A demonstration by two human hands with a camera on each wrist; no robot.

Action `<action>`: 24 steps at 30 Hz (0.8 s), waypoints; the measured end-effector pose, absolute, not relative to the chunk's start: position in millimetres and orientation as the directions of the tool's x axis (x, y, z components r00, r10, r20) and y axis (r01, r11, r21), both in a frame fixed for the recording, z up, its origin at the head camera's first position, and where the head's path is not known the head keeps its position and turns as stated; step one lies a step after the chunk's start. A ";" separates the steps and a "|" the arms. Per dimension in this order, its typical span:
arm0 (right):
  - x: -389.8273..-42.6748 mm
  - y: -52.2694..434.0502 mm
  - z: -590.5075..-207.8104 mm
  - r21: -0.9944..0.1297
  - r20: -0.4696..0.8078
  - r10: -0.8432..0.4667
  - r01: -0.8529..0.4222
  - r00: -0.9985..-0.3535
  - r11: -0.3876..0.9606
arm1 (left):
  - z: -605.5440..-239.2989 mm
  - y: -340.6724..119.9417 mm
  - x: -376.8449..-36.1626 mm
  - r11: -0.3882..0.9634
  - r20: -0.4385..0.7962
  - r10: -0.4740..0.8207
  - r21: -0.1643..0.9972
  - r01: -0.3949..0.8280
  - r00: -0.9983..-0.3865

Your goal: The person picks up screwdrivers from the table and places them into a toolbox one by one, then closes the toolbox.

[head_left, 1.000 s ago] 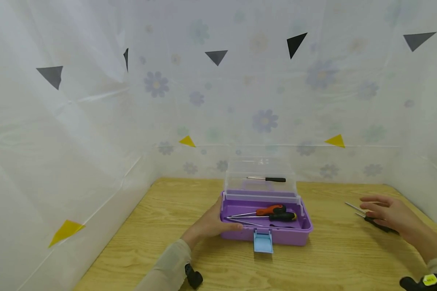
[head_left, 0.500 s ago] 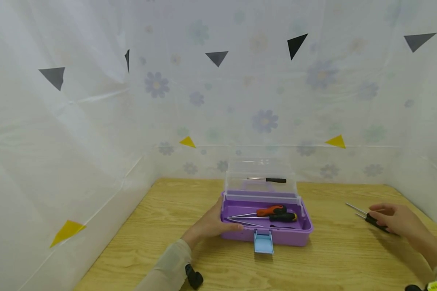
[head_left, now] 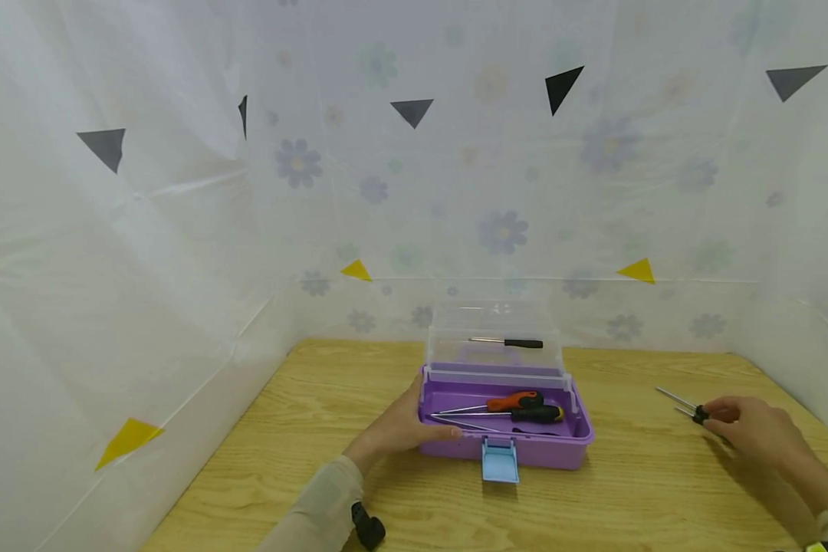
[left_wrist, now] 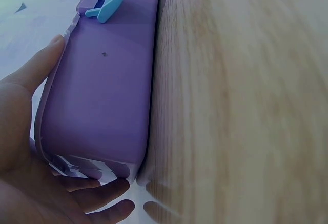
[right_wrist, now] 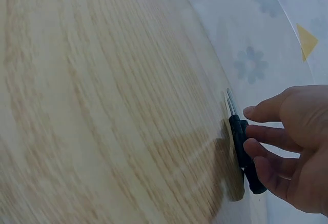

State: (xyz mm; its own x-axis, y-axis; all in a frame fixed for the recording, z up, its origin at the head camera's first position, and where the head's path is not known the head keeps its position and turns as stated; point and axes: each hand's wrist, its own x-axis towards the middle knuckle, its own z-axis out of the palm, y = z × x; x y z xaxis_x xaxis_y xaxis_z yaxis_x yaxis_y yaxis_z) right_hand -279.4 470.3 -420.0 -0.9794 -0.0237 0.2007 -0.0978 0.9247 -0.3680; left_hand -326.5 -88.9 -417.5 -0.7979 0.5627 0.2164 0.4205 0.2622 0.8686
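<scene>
A purple toolbox (head_left: 548,452) stands on the table, its clear lid (head_left: 448,345) swung back. My left hand (head_left: 400,425) grips its left end, thumb over the front rim and the other fingers round the end wall, as the left wrist view shows. Inside lie a red-and-black screwdriver (head_left: 514,400) and a black-and-yellow one. My right hand (head_left: 759,429) is low at the table's right side, fingers loosely bent. Its fingertips are right at the black handles (right_wrist: 239,139) of two screwdrivers lying side by side. In the head view the hand hides most of these handles.
A small black-handled screwdriver (head_left: 523,343) shows against the lid. The toolbox's light blue latch (head_left: 500,464) hangs open at the front. White flowered sheeting (head_left: 414,192) walls in the wooden table (head_left: 593,506) at the back and sides.
My right hand has come down and drawn slightly back along the two screwdrivers, its fingers bending in closer to their handles. My left hand stays on the toolbox.
</scene>
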 end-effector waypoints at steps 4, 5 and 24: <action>-279.6 469.9 -421.7 -0.374 0.165 -0.022 -0.083 -0.986 0.924 | -417.5 -89.0 -326.8 0.252 0.224 0.569 0.869 0.427 -0.791; -279.7 469.8 -421.9 -0.372 0.162 -0.020 -0.080 -0.987 0.925 | -417.4 -88.9 -326.9 0.249 0.224 0.571 0.870 0.426 -0.790; -279.1 467.0 -424.5 -0.358 0.170 -0.052 -0.111 -0.984 0.927 | -416.6 -88.6 -326.2 0.252 0.219 0.562 0.873 0.418 -0.798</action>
State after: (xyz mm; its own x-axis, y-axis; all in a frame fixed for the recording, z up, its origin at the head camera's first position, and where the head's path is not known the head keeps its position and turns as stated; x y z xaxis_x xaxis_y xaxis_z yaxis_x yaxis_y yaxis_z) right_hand -279.1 467.0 -424.5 -0.9840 -0.0516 0.1704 -0.1106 0.9270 -0.3584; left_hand -326.2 -88.6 -416.6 -0.7976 0.5619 0.2193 0.4177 0.2521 0.8729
